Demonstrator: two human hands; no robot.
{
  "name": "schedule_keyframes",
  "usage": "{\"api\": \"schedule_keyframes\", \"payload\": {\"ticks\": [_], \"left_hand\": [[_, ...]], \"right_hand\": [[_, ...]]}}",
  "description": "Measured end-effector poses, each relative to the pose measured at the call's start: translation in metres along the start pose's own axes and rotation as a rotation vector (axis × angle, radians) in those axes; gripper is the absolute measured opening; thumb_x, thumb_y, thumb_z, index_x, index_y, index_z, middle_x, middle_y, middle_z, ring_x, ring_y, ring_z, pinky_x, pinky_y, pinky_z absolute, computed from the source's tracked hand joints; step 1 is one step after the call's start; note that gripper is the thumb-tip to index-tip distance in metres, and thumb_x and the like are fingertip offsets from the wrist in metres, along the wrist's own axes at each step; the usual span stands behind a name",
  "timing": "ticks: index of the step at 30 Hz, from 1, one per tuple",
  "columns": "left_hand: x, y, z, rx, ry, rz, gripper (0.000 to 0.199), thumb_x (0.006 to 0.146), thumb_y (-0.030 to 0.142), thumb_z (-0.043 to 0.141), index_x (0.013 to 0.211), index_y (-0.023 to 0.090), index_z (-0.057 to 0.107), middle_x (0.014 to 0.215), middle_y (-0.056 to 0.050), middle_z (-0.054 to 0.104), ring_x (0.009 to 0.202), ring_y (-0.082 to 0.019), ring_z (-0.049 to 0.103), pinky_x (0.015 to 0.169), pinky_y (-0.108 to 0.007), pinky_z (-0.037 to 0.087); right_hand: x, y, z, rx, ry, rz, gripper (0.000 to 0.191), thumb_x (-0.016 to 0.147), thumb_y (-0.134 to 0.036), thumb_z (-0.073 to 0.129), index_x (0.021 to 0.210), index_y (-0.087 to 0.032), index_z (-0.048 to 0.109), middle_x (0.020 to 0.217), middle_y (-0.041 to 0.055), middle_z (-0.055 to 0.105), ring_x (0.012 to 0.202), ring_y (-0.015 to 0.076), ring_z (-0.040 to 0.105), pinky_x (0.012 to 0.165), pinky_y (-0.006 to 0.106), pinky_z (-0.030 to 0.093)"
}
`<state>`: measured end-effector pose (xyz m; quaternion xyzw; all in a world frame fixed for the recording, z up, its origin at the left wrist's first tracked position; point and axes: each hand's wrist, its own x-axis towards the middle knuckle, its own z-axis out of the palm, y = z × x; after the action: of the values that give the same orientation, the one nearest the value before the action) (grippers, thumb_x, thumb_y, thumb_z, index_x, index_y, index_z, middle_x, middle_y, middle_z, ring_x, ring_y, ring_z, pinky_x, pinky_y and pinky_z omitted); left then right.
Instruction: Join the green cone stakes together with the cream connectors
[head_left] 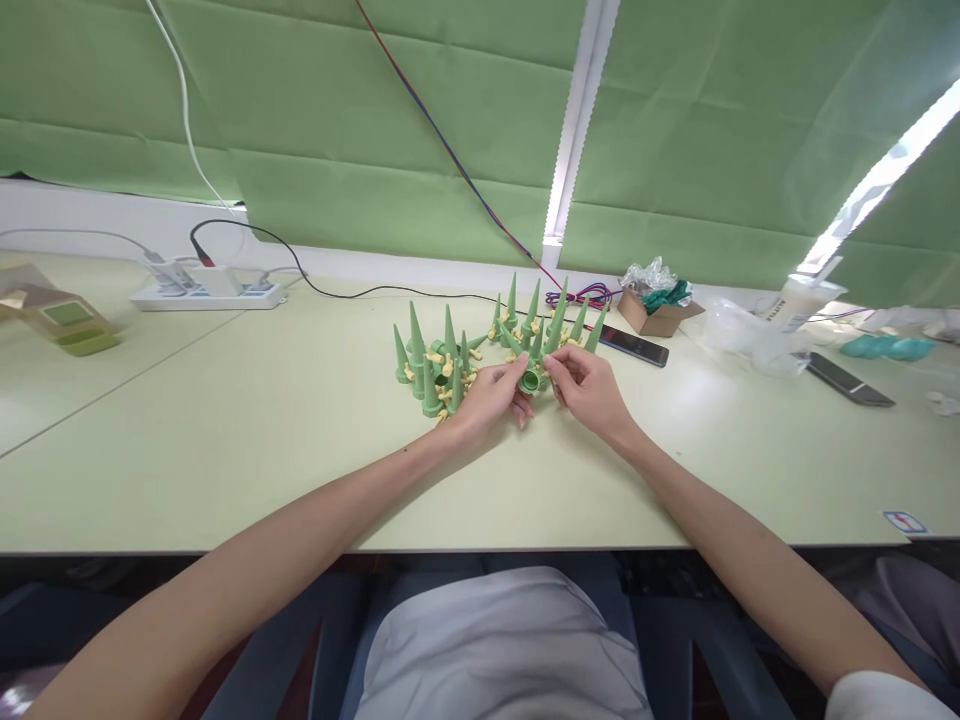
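Between my hands is a green plant watering spike (531, 381), its round open end facing me. My left hand (491, 392) grips it from the left, thumb on top and fingers curled below. My right hand (589, 387) has thumb and forefinger pinched at its right side, by a small pale-yellow part that is mostly hidden. To the left, several similar green spikes (417, 335) with yellow valves (448, 368) stand or lie in a cluster. Behind my hands a second group of spikes (559, 316) stands upright, partly covered by my right hand.
A power strip (214, 296) with plugs lies at the back left, near a cardboard box (60, 315). Back right are a phone (634, 346), a small box with green and clear wrapping (654, 312), a plastic bag (742, 335), a cup (799, 300) and another dark phone-like object (847, 380).
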<state>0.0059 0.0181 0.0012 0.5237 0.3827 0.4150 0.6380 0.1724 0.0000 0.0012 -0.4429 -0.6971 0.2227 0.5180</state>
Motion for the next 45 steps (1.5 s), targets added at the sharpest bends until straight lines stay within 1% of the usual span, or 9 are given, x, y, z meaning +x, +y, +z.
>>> {"api": "schedule_keyframes", "payload": {"ticks": [4,9,15,17,21,25,31,39,45], "left_hand": [[-0.0028,0.0022,0.0008,-0.042,-0.053,-0.071,0.041,0.097,0.052,0.056,0.081,0.014,0.055,0.067,-0.007,0.062,0.05,-0.014,0.062,0.044,-0.024,0.046],[-0.006,0.004,0.0015,-0.001,-0.09,-0.059,0.033,0.098,0.042,0.056,0.088,0.011,0.062,0.066,-0.008,0.062,0.051,-0.014,0.062,0.046,-0.023,0.047],[-0.008,0.0038,0.0031,0.054,-0.114,-0.046,0.026,0.099,0.034,0.054,0.09,0.01,0.062,0.06,-0.005,0.059,0.05,-0.014,0.06,0.046,-0.024,0.046],[-0.0076,0.0025,0.0029,0.051,-0.127,-0.044,0.026,0.097,0.036,0.059,0.087,0.011,0.06,0.061,-0.005,0.059,0.051,-0.014,0.061,0.045,-0.024,0.046],[-0.0064,-0.0005,0.0014,0.059,-0.168,-0.034,0.038,0.089,0.049,0.069,0.08,0.014,0.056,0.06,-0.005,0.059,0.052,-0.015,0.062,0.044,-0.024,0.045],[-0.0069,-0.0012,0.0004,0.054,-0.175,-0.023,0.042,0.083,0.053,0.073,0.081,0.014,0.059,0.059,-0.003,0.059,0.052,-0.014,0.061,0.045,-0.024,0.045],[-0.0081,-0.0003,0.0009,0.041,-0.172,-0.028,0.041,0.083,0.052,0.075,0.081,0.014,0.06,0.058,-0.003,0.058,0.052,-0.014,0.061,0.045,-0.024,0.044],[-0.0089,0.0007,0.0011,0.034,-0.176,-0.031,0.034,0.087,0.044,0.073,0.083,0.013,0.061,0.058,-0.001,0.055,0.052,-0.013,0.06,0.047,-0.024,0.045],[-0.0059,-0.0043,-0.001,0.021,-0.149,0.049,0.033,0.083,0.042,0.077,0.08,0.014,0.06,0.066,-0.002,0.059,0.057,-0.011,0.061,0.051,-0.024,0.047]], "right_hand": [[0.0001,0.0004,-0.0001,-0.006,-0.01,-0.016,0.032,0.096,-0.048,0.057,0.079,-0.02,0.056,0.06,-0.0024,0.05,0.051,0.0106,0.043,0.05,0.025,0.035],[0.0016,0.0014,-0.0001,0.0,-0.014,-0.02,0.035,0.095,-0.051,0.058,0.079,-0.02,0.056,0.059,-0.0023,0.05,0.052,0.0111,0.043,0.049,0.025,0.035],[0.0026,0.0008,-0.0006,-0.002,-0.012,-0.019,0.037,0.093,-0.053,0.059,0.079,-0.02,0.057,0.061,-0.0012,0.051,0.054,0.0117,0.044,0.049,0.025,0.034],[0.0028,0.0003,-0.0007,-0.008,-0.012,-0.025,0.036,0.093,-0.052,0.059,0.078,-0.019,0.057,0.062,-0.0006,0.052,0.055,0.0119,0.045,0.049,0.025,0.034],[0.0028,-0.0015,-0.0014,-0.026,-0.017,-0.017,0.035,0.093,-0.05,0.058,0.077,-0.019,0.057,0.063,0.0001,0.053,0.056,0.0122,0.045,0.05,0.025,0.033],[0.0027,-0.0028,-0.002,-0.05,-0.022,0.004,0.035,0.093,-0.051,0.057,0.077,-0.02,0.058,0.063,0.0004,0.054,0.056,0.0126,0.045,0.049,0.026,0.032],[0.0029,-0.0028,-0.0014,-0.06,-0.02,-0.005,0.034,0.093,-0.05,0.057,0.076,-0.02,0.058,0.065,0.0012,0.056,0.056,0.0125,0.044,0.049,0.026,0.032],[0.0024,-0.0038,-0.0016,-0.064,-0.019,-0.025,0.031,0.094,-0.044,0.057,0.075,-0.019,0.058,0.066,0.0009,0.057,0.055,0.0115,0.042,0.051,0.026,0.032],[0.0024,-0.0036,-0.0005,-0.075,-0.01,-0.001,0.036,0.093,-0.049,0.056,0.073,-0.019,0.057,0.061,-0.0004,0.052,0.054,0.0115,0.041,0.049,0.026,0.032]]}}
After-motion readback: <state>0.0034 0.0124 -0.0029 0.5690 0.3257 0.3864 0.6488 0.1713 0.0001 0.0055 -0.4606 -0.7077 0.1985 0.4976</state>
